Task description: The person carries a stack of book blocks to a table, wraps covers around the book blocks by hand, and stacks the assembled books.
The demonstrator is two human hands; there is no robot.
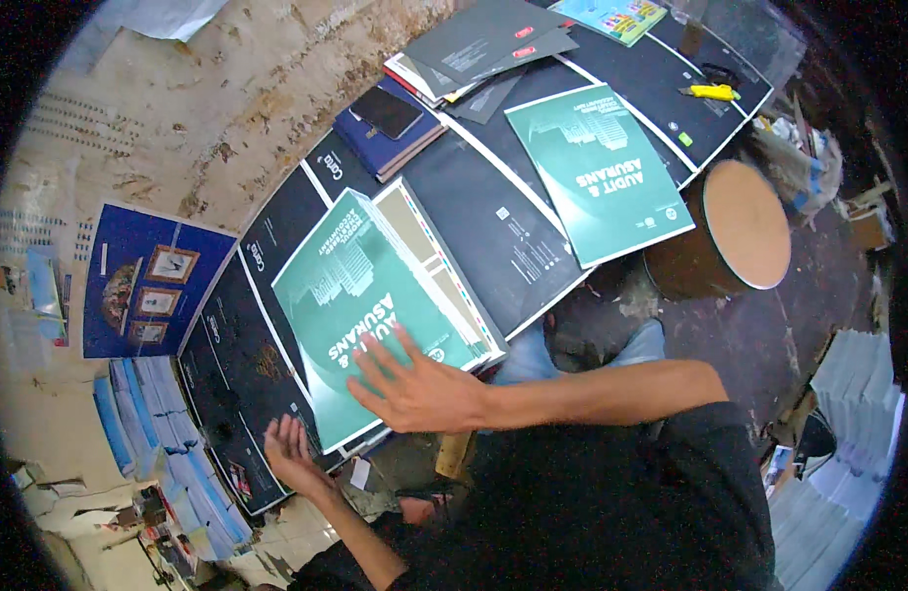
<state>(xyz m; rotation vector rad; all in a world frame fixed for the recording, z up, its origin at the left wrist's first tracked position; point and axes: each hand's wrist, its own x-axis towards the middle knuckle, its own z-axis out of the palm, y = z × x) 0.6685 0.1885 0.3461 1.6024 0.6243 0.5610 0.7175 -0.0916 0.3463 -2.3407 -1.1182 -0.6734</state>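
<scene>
Panel (150, 281) in deep blue, printed with three framed pictures, stands up and to the left of your left hand, apparently leaning there to stay off the worktop. Below it, bundles of paper (178, 463) sit left of that same hand, likely kept close for easy reach. Your left hand (294, 461) hovers by the worktop's near edge, its fingers loosely together and nothing visible in it; you cannot tell from here whether it brushes the pile beside it.

That thick pile of green-covered sheets (326, 286) lies just right of your left hand and directly under your right hand (414, 386), which rests palm down with the fingers spread apart, clamped on nothing, probably to steady the top cover. Most of the pile extends up and away from your right fingertips, its printing upside down to you. A pale printed sheet with coloured edge marks (436, 266) shows along its right side.

Beyond your right hand, a black phone (387, 112) lies on a navy notebook (409, 150), seemingly parked clear of your reach. Up and right of your right hand, well apart, lies another green cover (602, 177). Farther right, a yellow utility knife (710, 93) rests near the far end, and a round-topped drum (746, 225) stands beside the worktop (493, 251).
</scene>
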